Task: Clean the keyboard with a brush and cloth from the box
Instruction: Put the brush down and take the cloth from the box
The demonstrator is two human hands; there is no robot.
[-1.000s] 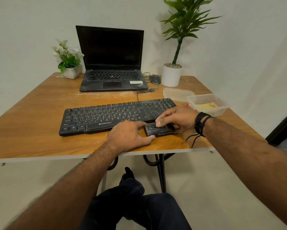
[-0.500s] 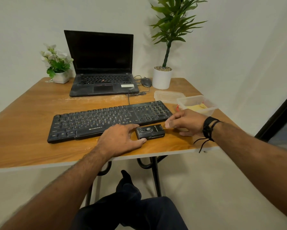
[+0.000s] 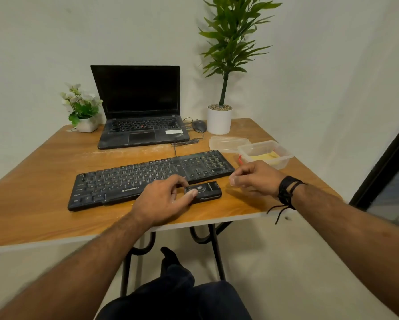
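Left hand (image 3: 164,199) rests on the table edge, thumb and fingertips touching the near end of a small black device (image 3: 203,192), fingers loosely curved, not clamped round it. Right hand (image 3: 254,179) hovers just right of it, fingers loosely curled, holding nothing. Keyboard (image 3: 147,176) lies just beyond both hands, dusty. Box (image 3: 265,153) sits open past my right hand, something yellow inside, likely the cloth; a red bit shows at its near left corner. Lid (image 3: 228,142) rests beside it. Next, I judge: steady the device, reach right into the box, lift the brush first, avoid dragging the keyboard cable.
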